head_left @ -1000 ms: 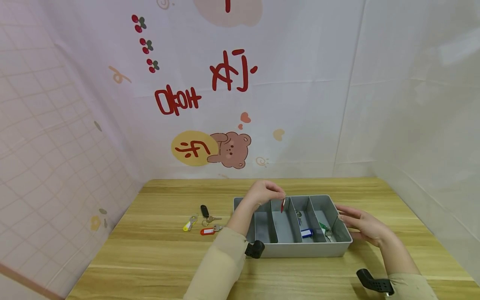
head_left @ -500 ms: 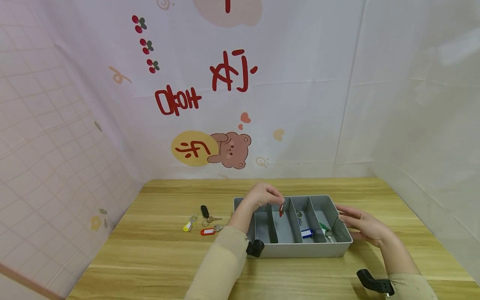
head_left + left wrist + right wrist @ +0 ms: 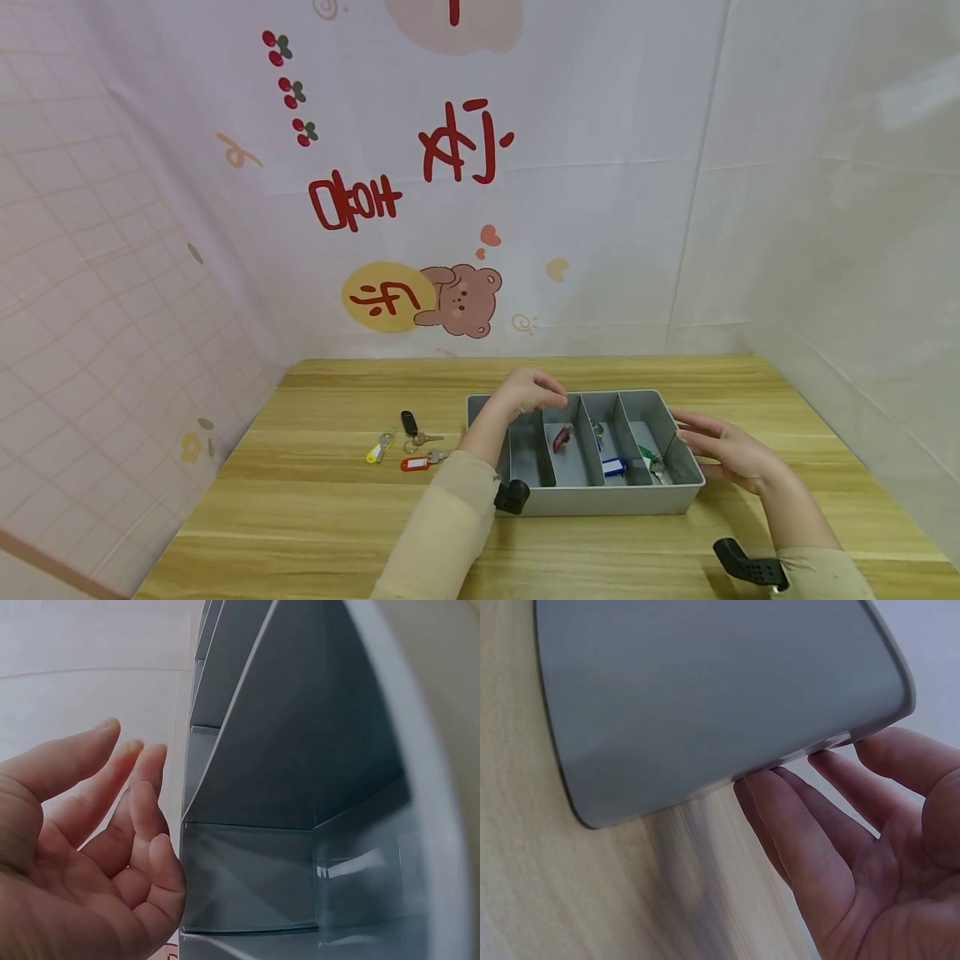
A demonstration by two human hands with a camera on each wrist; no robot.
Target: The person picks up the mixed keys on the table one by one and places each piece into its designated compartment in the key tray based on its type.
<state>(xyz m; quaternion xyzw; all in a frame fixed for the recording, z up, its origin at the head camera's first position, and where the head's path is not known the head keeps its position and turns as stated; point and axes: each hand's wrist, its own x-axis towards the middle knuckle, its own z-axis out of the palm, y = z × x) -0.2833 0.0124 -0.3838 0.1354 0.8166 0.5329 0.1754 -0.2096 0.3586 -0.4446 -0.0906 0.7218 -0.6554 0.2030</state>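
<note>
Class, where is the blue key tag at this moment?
In the head view, the blue key tag lies in the grey tray, second compartment from the right, just left of the green tag.

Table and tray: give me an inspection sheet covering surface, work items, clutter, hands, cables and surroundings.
Surface: wooden table, light, with visible grain.
Work items: gray tray with dividers; dark red tag in the middle compartment, whether it rests on the bottom unclear; blue tag one compartment to the right; green tag in the rightmost. Left of the tray: yellow tag, black fob, red tag, all with keys.
Clutter: nothing seen beyond these.
Hands: left hand above the tray, thumb apart from fingers, nothing seen held; right hand touching the tray's right end.
Cables: nothing seen.
Surroundings: printed backdrop behind the table.
</note>
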